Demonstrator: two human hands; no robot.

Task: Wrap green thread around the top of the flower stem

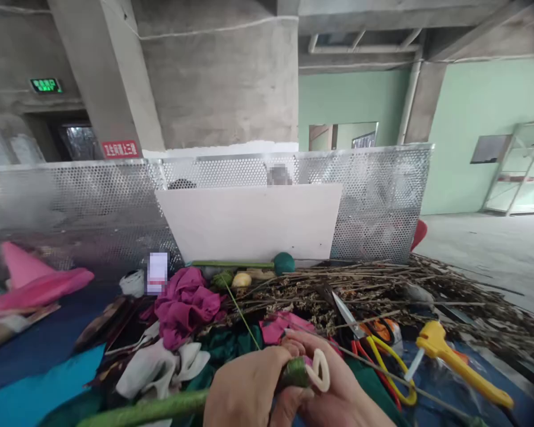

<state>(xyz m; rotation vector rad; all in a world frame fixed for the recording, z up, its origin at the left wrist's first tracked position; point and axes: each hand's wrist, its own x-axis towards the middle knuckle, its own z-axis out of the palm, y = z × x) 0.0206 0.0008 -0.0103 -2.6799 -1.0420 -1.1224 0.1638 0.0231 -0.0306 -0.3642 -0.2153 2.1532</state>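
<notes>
The person's left hand (242, 382) and right hand (338, 382) meet at the bottom middle, fingers curled and pinching 1 short green stem end (295, 373) between them. It looks smooth and rounded, with 1 cream loop (321, 370) projecting from its tip. A longer green length (146, 409) reaches the left hand from the lower left; whether the 2 join is hidden. Around them on the counter (57, 335) lie white cloth (149, 370), magenta cloth (189, 305), yellow-handled scissors (349, 314), a yellow glue gun (465, 367) and dried stalks (276, 290). Far right, a rack (521, 178) holds items too small to identify.
</notes>
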